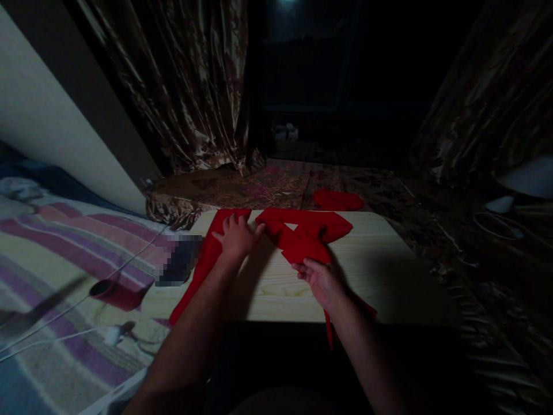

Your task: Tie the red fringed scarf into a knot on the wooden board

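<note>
My left hand (238,235) lies with fingers spread over a long red cloth strip (203,266), which runs along the left side of the light wooden table (276,291). Thumb and fingers of my right hand (318,279) are closed on the edge of a folded piece of red cloth (306,249), held a little toward me. Behind that piece, more red cloth (322,222) is folded at an angle near the far edge. A narrow red end hangs past the front edge, beside my right wrist. Whether these red parts are one length cannot be made out.
Beyond the far edge sits another red cloth bundle (337,200). To the left are a blurred-out dark object (179,262), a dark red cylinder (118,294), white cables and a striped blanket (64,323). Patterned curtains (190,86) hang behind. The room is dim.
</note>
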Available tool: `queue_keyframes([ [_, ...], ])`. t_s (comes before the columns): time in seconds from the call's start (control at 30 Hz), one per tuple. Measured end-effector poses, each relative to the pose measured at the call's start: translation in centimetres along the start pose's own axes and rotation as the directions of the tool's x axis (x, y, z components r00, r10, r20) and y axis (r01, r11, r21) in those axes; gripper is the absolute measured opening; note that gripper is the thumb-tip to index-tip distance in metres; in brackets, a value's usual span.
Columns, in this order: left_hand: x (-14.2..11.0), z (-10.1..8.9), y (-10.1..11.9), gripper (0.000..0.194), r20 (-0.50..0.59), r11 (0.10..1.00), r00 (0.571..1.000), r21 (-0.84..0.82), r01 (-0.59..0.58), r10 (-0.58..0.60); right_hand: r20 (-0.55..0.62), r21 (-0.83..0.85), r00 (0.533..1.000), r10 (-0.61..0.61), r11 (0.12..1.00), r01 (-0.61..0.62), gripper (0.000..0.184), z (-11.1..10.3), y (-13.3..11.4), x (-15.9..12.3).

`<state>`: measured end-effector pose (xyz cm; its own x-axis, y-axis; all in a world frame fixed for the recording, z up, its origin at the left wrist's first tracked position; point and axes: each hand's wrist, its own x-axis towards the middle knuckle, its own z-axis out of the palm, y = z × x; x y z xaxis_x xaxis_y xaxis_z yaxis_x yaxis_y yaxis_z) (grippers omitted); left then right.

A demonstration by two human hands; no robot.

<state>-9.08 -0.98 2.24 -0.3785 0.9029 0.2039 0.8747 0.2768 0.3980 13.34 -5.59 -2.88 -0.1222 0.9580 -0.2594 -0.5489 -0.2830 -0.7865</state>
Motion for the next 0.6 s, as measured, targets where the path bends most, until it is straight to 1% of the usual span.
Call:
queue_keyframes([
  [0.07,1.4,-0.3,-2.7,0.088,0.029,0.994,0.994,0.016,0.108,-0.108,-0.026,0.005,1.000,0.006,1.000,-0.006,0.021,0.1,0.0,-0.1],
  [0.13,2.5,-0.4,-5.0,0.091,0.060,0.983,0.981,0.007,0.183,-0.183,-0.038,0.003,0.999,0.005,1.000,-0.005,0.020,0.2,0.1,-0.2],
  [0.2,3.0,-0.3,-6.6,0.092,0.090,0.975,0.971,-0.005,0.222,-0.221,-0.028,0.000,1.000,-0.005,1.000,0.005,0.020,0.2,0.2,-0.3],
  [0.27,3.2,-0.3,-7.6,0.092,0.113,0.970,0.965,-0.016,0.241,-0.238,-0.016,-0.002,1.000,-0.012,1.000,0.012,0.020,0.2,0.2,-0.3],
  [0.37,3.1,-0.4,-7.7,0.091,0.108,0.970,0.966,-0.033,0.241,-0.236,-0.022,-0.004,1.000,-0.016,1.000,0.016,0.020,0.1,0.3,-0.3],
  [0.5,3.0,-0.6,-6.6,0.088,0.055,0.983,0.984,-0.067,0.174,-0.170,-0.015,-0.014,1.000,-0.020,1.000,0.020,0.021,0.1,0.2,-0.2],
  [0.6,3.4,-0.6,-6.6,0.088,0.063,0.975,0.978,-0.084,0.204,-0.199,-0.030,-0.019,1.000,-0.005,1.000,0.004,0.020,0.1,0.2,-0.2],
])
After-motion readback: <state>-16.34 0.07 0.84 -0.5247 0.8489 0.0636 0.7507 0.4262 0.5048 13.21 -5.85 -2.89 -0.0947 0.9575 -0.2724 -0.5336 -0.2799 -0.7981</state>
